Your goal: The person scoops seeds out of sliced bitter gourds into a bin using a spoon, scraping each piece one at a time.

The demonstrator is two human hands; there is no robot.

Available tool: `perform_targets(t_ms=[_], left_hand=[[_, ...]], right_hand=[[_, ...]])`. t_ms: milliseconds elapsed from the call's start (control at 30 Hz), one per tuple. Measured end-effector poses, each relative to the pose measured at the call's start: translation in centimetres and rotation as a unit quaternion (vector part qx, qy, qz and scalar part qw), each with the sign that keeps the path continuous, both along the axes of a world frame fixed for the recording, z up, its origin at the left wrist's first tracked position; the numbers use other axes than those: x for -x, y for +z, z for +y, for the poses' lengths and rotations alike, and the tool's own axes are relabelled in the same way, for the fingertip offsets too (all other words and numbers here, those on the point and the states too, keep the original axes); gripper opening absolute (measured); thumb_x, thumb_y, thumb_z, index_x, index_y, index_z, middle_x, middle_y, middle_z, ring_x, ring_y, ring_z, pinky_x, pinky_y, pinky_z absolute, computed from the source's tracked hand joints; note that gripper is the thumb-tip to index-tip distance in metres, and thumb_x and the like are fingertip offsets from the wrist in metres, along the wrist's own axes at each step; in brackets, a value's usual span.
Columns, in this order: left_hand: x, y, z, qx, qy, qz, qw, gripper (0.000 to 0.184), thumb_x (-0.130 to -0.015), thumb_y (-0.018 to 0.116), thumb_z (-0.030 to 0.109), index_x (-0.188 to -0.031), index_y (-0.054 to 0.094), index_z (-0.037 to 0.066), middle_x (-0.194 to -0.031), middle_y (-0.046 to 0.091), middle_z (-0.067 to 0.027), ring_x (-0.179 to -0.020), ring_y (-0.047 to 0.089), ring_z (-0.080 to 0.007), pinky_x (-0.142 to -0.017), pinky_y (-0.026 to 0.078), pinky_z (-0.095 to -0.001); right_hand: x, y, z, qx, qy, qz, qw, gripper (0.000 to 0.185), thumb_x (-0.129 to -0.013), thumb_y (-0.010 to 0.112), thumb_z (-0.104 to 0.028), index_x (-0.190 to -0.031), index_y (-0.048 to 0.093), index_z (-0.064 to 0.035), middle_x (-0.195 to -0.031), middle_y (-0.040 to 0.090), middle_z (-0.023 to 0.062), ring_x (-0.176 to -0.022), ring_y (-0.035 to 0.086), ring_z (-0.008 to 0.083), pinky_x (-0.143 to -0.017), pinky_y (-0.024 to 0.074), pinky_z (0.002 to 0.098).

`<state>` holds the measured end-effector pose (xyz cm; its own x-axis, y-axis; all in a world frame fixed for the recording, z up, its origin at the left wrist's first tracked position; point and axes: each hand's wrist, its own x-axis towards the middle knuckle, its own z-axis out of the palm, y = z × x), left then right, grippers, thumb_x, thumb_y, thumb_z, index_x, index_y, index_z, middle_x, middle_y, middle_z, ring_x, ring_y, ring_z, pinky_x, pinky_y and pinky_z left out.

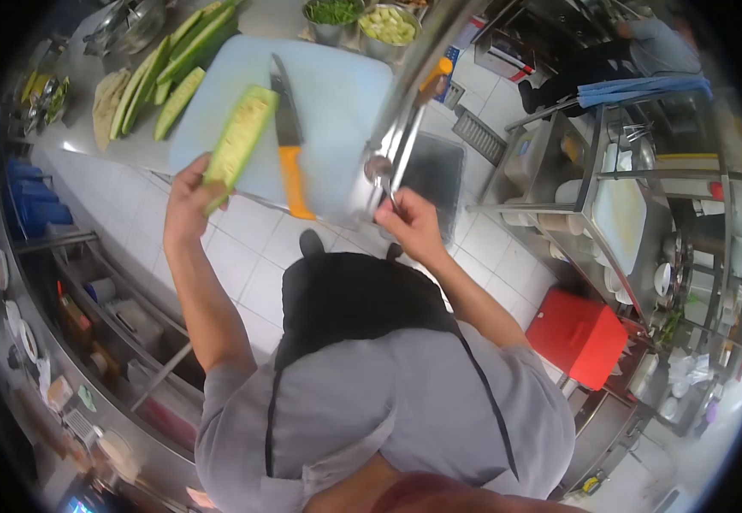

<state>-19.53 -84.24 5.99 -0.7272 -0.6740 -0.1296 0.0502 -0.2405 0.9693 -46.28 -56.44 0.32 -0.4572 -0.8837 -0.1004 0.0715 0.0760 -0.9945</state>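
Note:
My left hand [189, 203] is closed round the lower end of a zucchini half [242, 137], its pale, seedy cut face turned up over the left side of the light-blue cutting board [345, 90]. My right hand [412, 224] grips the handle of a small metal spoon [378, 168] at the board's right front corner. Between the hands lies a knife [290, 145] with an orange handle, its blade pointing away from me. More long green zucchini pieces [153, 85] lie left of the board, and a crumpled beige cloth [110, 109] is beside them.
Behind the board stand a metal container of chopped greens [334, 12] and another of pale green chunks [388, 27]. A metal rail [418, 64] runs along the right. Shelving [572, 197], a red box [578, 338] and another person [644, 51] are further right.

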Motion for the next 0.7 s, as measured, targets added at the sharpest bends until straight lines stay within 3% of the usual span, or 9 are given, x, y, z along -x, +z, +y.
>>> perform_targets(t_ms=[33, 100, 167, 300, 333, 433, 467, 567, 700], left_hand=[[1.0, 0.5, 2.8, 0.009, 0.003, -0.005, 1.0, 0.039, -0.082, 0.066, 0.006, -0.121, 0.063, -0.003, -0.098, 0.069, -0.0089, -0.077, 0.063, -0.0135, -0.056, 0.046, -0.0258], [4.7, 2.2, 9.2, 0.027, 0.009, -0.021, 0.999, 0.046, -0.08, 0.067, 0.005, -0.126, 0.061, -0.004, -0.096, 0.069, -0.0104, -0.075, 0.063, -0.0147, -0.055, 0.046, -0.026], [8.4, 2.6, 13.7, 0.023, -0.008, -0.068, 0.997, 0.047, -0.079, 0.069, 0.003, -0.125, 0.061, -0.002, -0.097, 0.069, -0.0107, -0.076, 0.063, -0.0138, -0.056, 0.047, -0.026], [15.8, 1.8, 18.2, -0.008, 0.009, -0.1, 0.995, 0.048, -0.077, 0.071, -0.003, -0.124, 0.062, 0.0, -0.1, 0.069, -0.0112, -0.075, 0.063, -0.0124, -0.057, 0.048, -0.0254], [16.8, 1.3, 18.3, -0.011, -0.004, -0.142, 0.99, 0.049, -0.084, 0.072, 0.008, -0.13, 0.058, 0.002, -0.11, 0.068, -0.0118, -0.087, 0.066, -0.0168, -0.068, 0.053, -0.0277], [21.2, -1.5, 20.9, -0.196, 0.07, 0.16, 0.965, 0.053, -0.09, 0.071, 0.025, -0.135, 0.053, 0.002, -0.121, 0.065, -0.0137, -0.108, 0.065, -0.0238, -0.089, 0.053, -0.0359], [22.9, -2.0, 22.7, -0.149, 0.067, 0.129, 0.978, 0.066, -0.096, 0.065, 0.042, -0.142, 0.044, 0.001, -0.131, 0.06, -0.0153, -0.123, 0.058, -0.0289, -0.105, 0.045, -0.044], [27.1, -4.4, 27.0, -0.239, 0.046, 0.177, 0.954, 0.062, -0.1, 0.057, 0.045, -0.143, 0.041, 0.003, -0.136, 0.058, -0.0177, -0.123, 0.058, -0.0289, -0.107, 0.044, -0.0464], [28.8, -5.0, 26.7, -0.244, 0.075, 0.155, 0.954, 0.054, -0.105, 0.043, 0.049, -0.139, 0.041, 0.006, -0.121, 0.061, -0.0162, -0.114, 0.062, -0.0286, -0.1, 0.049, -0.0493]], right_hand=[[1.0, 0.1, -0.1, 0.04, -0.011, -0.019, 0.999, 0.016, -0.091, 0.073, -0.015, -0.096, 0.063, -0.0032, -0.074, 0.058, -0.0051, -0.065, 0.048, 0.001, -0.054, 0.0386, 0.0209], [3.5, 2.5, 0.3, -0.014, -0.019, -0.097, 0.995, 0.022, -0.092, 0.073, -0.019, -0.104, 0.063, -0.0028, -0.075, 0.06, -0.0024, -0.063, 0.052, 0.0022, -0.046, 0.0373, 0.0207], [6.2, 2.2, 1.2, 0.052, -0.026, -0.188, 0.981, 0.028, -0.095, 0.07, -0.027, -0.108, 0.063, -0.0035, -0.079, 0.062, -0.0005, -0.062, 0.054, 0.0033, -0.041, 0.0349, 0.0207], [10.6, 2.7, 3.7, -0.028, 0.011, -0.177, 0.984, 0.031, -0.097, 0.065, -0.035, -0.112, 0.063, -0.0083, -0.08, 0.06, -0.001, -0.061, 0.053, 0.0026, -0.042, 0.0362, 0.0198], [11.5, 2.4, 4.6, -0.034, 0.013, -0.207, 0.978, 0.027, -0.099, 0.064, -0.035, -0.109, 0.062, -0.0101, -0.079, 0.059, -0.0011, -0.06, 0.052, 0.0033, -0.042, 0.0353, 0.0205], [12.2, 2.3, 6.2, 0.013, -0.025, -0.337, 0.941, 0.03, -0.101, 0.06, -0.037, -0.111, 0.059, -0.0091, -0.085, 0.063, 0.0029, -0.056, 0.053, 0.0061, -0.041, 0.0337, 0.0213], [11.8, 2.3, 6.3, 0.021, -0.042, -0.343, 0.938, 0.029, -0.102, 0.059, -0.038, -0.108, 0.059, -0.0093, -0.085, 0.063, 0.0032, -0.056, 0.053, 0.0075, -0.04, 0.0345, 0.0213], [10.5, 3.4, 6.7, 0.022, -0.056, -0.342, 0.938, 0.029, -0.103, 0.057, -0.038, -0.107, 0.058, -0.0095, -0.085, 0.062, 0.0028, -0.057, 0.053, 0.0085, -0.041, 0.036, 0.0214], [13.8, 0.2, 8.3, -0.051, -0.107, -0.167, 0.979, 0.031, -0.105, 0.052, -0.039, -0.1, 0.06, -0.0089, -0.083, 0.062, 0.0017, -0.058, 0.053, 0.008, -0.044, 0.0399, 0.0225]])
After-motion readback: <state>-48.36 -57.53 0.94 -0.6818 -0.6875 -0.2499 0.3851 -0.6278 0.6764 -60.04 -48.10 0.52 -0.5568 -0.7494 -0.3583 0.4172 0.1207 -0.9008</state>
